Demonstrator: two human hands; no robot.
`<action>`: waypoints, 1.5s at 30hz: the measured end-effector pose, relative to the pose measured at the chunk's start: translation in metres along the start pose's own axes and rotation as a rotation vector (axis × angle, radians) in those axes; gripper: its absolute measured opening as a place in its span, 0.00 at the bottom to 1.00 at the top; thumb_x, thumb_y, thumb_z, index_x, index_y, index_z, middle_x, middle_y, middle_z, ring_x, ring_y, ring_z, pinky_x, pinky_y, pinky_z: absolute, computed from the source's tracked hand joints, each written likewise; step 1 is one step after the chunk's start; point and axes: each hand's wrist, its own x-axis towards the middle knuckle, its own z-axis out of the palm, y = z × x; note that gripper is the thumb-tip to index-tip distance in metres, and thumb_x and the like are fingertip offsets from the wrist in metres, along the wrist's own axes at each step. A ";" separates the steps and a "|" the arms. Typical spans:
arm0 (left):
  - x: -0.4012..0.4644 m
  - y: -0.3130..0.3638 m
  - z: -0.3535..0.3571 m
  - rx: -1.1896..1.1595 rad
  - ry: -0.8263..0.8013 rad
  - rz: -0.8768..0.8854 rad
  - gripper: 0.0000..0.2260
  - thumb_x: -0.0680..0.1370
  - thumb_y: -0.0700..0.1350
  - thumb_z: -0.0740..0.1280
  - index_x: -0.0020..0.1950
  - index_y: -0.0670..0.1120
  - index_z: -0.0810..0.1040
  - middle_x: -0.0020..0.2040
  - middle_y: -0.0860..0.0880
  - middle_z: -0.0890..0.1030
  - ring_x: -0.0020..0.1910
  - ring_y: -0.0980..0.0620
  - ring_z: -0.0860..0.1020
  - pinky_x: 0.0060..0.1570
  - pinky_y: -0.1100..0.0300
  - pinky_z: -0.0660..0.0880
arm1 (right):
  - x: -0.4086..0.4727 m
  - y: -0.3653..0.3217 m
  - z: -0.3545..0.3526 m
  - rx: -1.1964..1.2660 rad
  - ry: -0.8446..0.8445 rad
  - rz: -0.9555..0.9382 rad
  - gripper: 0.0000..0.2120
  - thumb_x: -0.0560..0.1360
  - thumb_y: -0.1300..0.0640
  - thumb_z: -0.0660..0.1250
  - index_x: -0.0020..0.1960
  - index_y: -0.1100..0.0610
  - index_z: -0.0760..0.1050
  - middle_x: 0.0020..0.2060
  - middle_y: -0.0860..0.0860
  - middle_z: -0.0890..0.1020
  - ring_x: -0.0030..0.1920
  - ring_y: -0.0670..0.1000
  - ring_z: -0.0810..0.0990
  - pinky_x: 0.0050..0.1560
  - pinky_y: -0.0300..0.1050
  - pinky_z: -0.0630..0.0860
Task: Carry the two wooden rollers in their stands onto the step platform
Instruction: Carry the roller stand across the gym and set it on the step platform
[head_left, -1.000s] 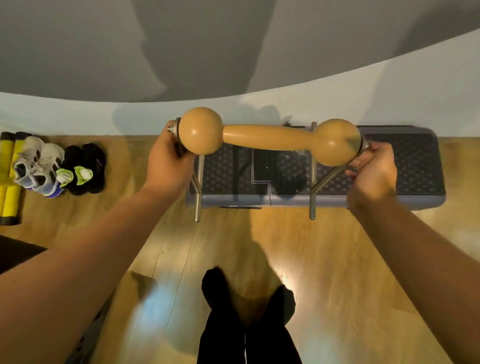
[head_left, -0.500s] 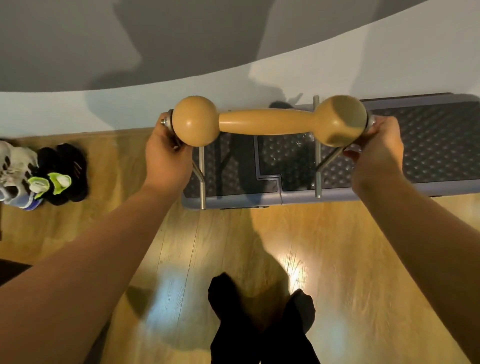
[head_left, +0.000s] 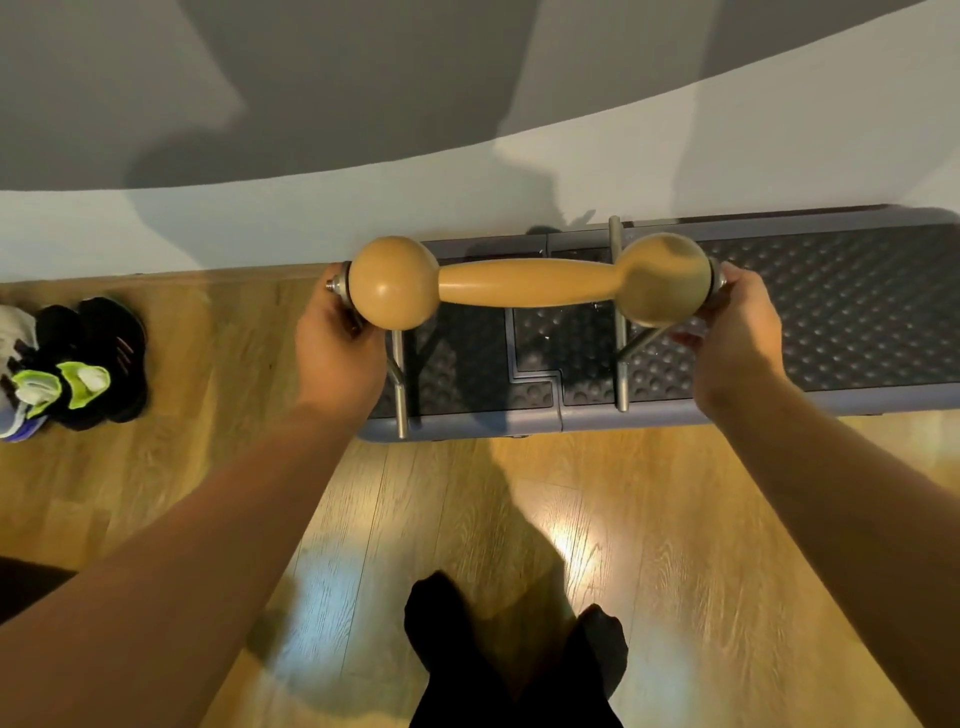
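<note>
Shoes (head_left: 72, 374) lie at the frame's left edge on the wood floor (head_left: 467, 519), well clear of the step platform (head_left: 857, 312) against the white wall. Over the platform's left end, the wooden roller (head_left: 524, 283) hangs in its metal stand (head_left: 621, 358) — left hand (head_left: 337, 348) and right hand (head_left: 737, 338) curled shut around its ends.

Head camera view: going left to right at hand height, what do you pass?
Shoes → left hand → wooden roller → right hand → far end of the step platform.

Shoes (head_left: 78, 371) sit on the wooden floor (head_left: 218, 457) at left, near the white wall (head_left: 260, 228).
</note>
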 end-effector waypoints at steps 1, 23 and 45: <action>0.001 -0.001 0.000 0.009 -0.004 0.000 0.13 0.80 0.31 0.69 0.63 0.39 0.77 0.53 0.53 0.81 0.51 0.63 0.79 0.58 0.64 0.77 | 0.002 0.000 0.001 -0.010 -0.001 -0.010 0.11 0.86 0.48 0.57 0.50 0.47 0.77 0.45 0.48 0.81 0.51 0.50 0.79 0.51 0.47 0.77; -0.001 -0.018 -0.010 0.166 -0.148 -0.097 0.15 0.83 0.34 0.64 0.70 0.35 0.72 0.56 0.45 0.77 0.55 0.52 0.75 0.62 0.56 0.74 | -0.028 0.026 0.009 -0.095 0.053 -0.083 0.14 0.84 0.50 0.57 0.48 0.53 0.79 0.42 0.52 0.79 0.44 0.49 0.77 0.46 0.48 0.74; 0.020 -0.016 0.000 0.248 -0.137 0.074 0.07 0.83 0.35 0.65 0.60 0.39 0.75 0.50 0.47 0.78 0.48 0.56 0.75 0.49 0.70 0.72 | -0.020 0.011 0.011 -0.136 -0.032 -0.098 0.11 0.85 0.54 0.54 0.53 0.54 0.74 0.47 0.57 0.75 0.48 0.55 0.74 0.49 0.54 0.74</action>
